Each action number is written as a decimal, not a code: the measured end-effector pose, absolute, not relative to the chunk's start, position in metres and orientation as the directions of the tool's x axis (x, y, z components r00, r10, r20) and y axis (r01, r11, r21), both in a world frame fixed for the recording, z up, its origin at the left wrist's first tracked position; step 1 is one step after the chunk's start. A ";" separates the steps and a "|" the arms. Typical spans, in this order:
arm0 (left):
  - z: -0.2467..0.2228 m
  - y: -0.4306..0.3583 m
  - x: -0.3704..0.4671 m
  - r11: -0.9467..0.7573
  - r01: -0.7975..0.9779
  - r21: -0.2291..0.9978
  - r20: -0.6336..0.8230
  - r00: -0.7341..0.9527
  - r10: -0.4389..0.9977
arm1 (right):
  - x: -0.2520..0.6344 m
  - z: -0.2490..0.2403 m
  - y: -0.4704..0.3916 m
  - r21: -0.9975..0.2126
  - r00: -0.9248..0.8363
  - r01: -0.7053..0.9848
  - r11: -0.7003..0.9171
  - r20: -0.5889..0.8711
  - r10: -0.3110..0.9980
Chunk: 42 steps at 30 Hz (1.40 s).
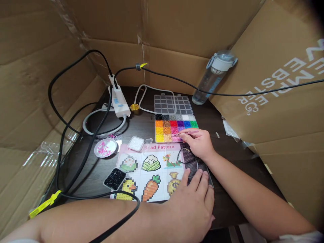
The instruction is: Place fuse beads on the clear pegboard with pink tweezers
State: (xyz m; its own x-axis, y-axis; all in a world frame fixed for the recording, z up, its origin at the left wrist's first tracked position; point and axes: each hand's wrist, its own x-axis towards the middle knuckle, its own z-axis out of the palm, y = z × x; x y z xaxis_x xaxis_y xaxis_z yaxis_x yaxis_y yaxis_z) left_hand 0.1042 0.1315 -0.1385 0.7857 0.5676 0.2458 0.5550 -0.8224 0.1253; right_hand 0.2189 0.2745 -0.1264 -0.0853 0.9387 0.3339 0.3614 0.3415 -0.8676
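My right hand point(201, 143) pinches a pair of pinkish tweezers point(189, 132). Their tips reach over the peach and pink compartments of the sectioned bead box point(160, 130); whether a bead sits between them is too small to tell. My left hand point(191, 204) lies palm down with fingers spread, holding nothing. Its fingertips rest at the lower part of a dark pegboard point(208, 175), where a curved outline of black beads point(180, 156) is laid out. Under and beside that board is a printed bead pattern sheet point(138, 175), partly covered by my left hand and forearm.
Left of the box are a square tray of white beads point(136, 143), a tray of black beads point(114, 179) and a round dish of pink and white beads point(105, 147). A power strip point(119, 101), black cables point(59, 152) and a water bottle point(211, 79) stand before cardboard walls point(177, 27).
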 end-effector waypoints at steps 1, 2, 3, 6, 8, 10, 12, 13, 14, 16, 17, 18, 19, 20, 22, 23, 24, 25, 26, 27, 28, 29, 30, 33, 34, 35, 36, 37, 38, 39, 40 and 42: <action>-0.138 0.132 0.104 -0.822 0.556 0.126 0.244 0.785 0.569 | 0.219 -0.127 0.275 -0.869 -0.092 0.359 0.339 0.329 0.940; -0.138 0.132 0.105 -0.821 0.556 0.128 0.240 0.786 0.569 | 0.220 -0.128 0.275 -0.872 -0.099 0.358 0.334 0.321 0.942; -0.138 0.132 0.105 -0.821 0.556 0.130 0.237 0.786 0.570 | 0.220 -0.128 0.275 -0.875 -0.104 0.357 0.329 0.312 0.944; -0.137 0.133 0.105 -0.820 0.556 0.136 0.236 0.785 0.572 | 0.220 -0.129 0.275 -0.881 -0.110 0.354 0.315 0.295 0.949; -0.137 0.133 0.105 -0.822 0.554 0.136 0.240 0.786 0.570 | 0.220 -0.129 0.274 -0.881 -0.112 0.354 0.314 0.293 0.949; -0.136 0.133 0.105 -0.823 0.552 0.134 0.241 0.787 0.567 | 0.219 -0.128 0.274 -0.883 -0.108 0.349 0.315 0.296 0.949; -0.136 0.133 0.105 -0.822 0.554 0.132 0.245 0.786 0.568 | 0.219 -0.127 0.274 -0.885 -0.104 0.341 0.317 0.299 0.948; -0.136 0.132 0.104 -0.822 0.554 0.131 0.247 0.785 0.568 | 0.219 -0.127 0.274 -0.886 -0.104 0.338 0.317 0.300 0.948; -0.136 0.132 0.104 -0.821 0.555 0.131 0.251 0.783 0.569 | 0.218 -0.126 0.274 -0.886 -0.105 0.338 0.317 0.299 0.949; -0.136 0.132 0.104 -0.821 0.554 0.134 0.255 0.782 0.569 | 0.218 -0.126 0.274 -0.886 -0.109 0.346 0.310 0.290 0.951; -0.137 0.132 0.105 -0.821 0.554 0.137 0.255 0.781 0.570 | 0.219 -0.126 0.274 -0.885 -0.108 0.351 0.305 0.285 0.952; -0.137 0.132 0.105 -0.820 0.556 0.140 0.254 0.780 0.572 | 0.219 -0.126 0.274 -0.885 -0.106 0.356 0.300 0.281 0.954; -0.137 0.132 0.105 -0.818 0.557 0.143 0.252 0.779 0.574 | 0.219 -0.126 0.274 -0.885 -0.104 0.359 0.297 0.279 0.955; -0.137 0.132 0.105 -0.817 0.558 0.143 0.248 0.779 0.575 | 0.219 -0.126 0.274 -0.884 -0.100 0.361 0.296 0.279 0.955; -0.137 0.132 0.105 -0.818 0.558 0.141 0.244 0.781 0.575 | 0.219 -0.126 0.274 -0.883 -0.096 0.361 0.299 0.284 0.954; -0.137 0.132 0.105 -0.819 0.557 0.138 0.245 0.782 0.573 | 0.219 -0.127 0.274 -0.882 -0.098 0.362 0.303 0.287 0.953; -0.138 0.132 0.105 -0.820 0.557 0.136 0.245 0.782 0.572 | 0.219 -0.127 0.274 -0.881 -0.102 0.362 0.305 0.288 0.952; -0.139 0.131 0.105 -0.819 0.558 0.135 0.248 0.781 0.573 | 0.220 -0.127 0.274 -0.880 -0.106 0.361 0.308 0.290 0.951; -0.139 0.131 0.105 -0.817 0.561 0.135 0.250 0.778 0.576 | 0.220 -0.127 0.274 -0.879 -0.109 0.361 0.311 0.291 0.950; -0.140 0.131 0.105 -0.814 0.564 0.136 0.253 0.775 0.579 | 0.220 -0.127 0.274 -0.878 -0.113 0.362 0.312 0.291 0.950; -0.142 0.131 0.105 -0.813 0.566 0.135 0.255 0.773 0.581 | 0.220 -0.128 0.274 -0.878 -0.116 0.364 0.311 0.289 0.950; -0.143 0.131 0.105 -0.812 0.568 0.134 0.259 0.771 0.581 | 0.219 -0.128 0.274 -0.879 -0.118 0.364 0.309 0.285 0.951; -0.144 0.131 0.105 -0.811 0.571 0.130 0.264 0.768 0.583 | 0.219 -0.127 0.274 -0.879 -0.121 0.365 0.306 0.281 0.952; -0.145 0.130 0.105 -0.811 0.573 0.119 0.268 0.768 0.582 | 0.219 -0.126 0.273 -0.880 -0.136 0.366 0.303 0.272 0.953; -0.144 0.130 0.105 -0.810 0.574 0.119 0.264 0.768 0.583 | 0.219 -0.126 0.273 -0.880 -0.139 0.365 0.305 0.272 0.952; -0.144 0.130 0.105 -0.810 0.574 0.121 0.259 0.770 0.584 | 0.218 -0.125 0.273 -0.879 -0.143 0.365 0.306 0.272 0.952; -0.143 0.130 0.105 -0.811 0.572 0.123 0.255 0.771 0.583 | 0.218 -0.125 0.273 -0.879 -0.146 0.365 0.306 0.271 0.951; -0.142 0.129 0.105 -0.810 0.572 0.126 0.252 0.772 0.584 | 0.218 -0.125 0.272 -0.881 -0.148 0.362 0.305 0.269 0.952; -0.141 0.129 0.105 -0.811 0.570 0.128 0.250 0.773 0.583 | 0.217 -0.124 0.272 -0.883 -0.151 0.358 0.302 0.264 0.953; -0.140 0.129 0.105 -0.813 0.568 0.130 0.248 0.775 0.581 | 0.217 -0.124 0.272 -0.886 -0.155 0.355 0.297 0.258 0.954; -0.140 0.130 0.105 -0.814 0.565 0.133 0.245 0.777 0.579 | 0.216 -0.125 0.272 -0.889 -0.159 0.351 0.294 0.252 0.954; -0.139 0.130 0.105 -0.815 0.563 0.137 0.241 0.779 0.579 | 0.216 -0.126 0.272 -0.892 -0.155 0.343 0.294 0.255 0.954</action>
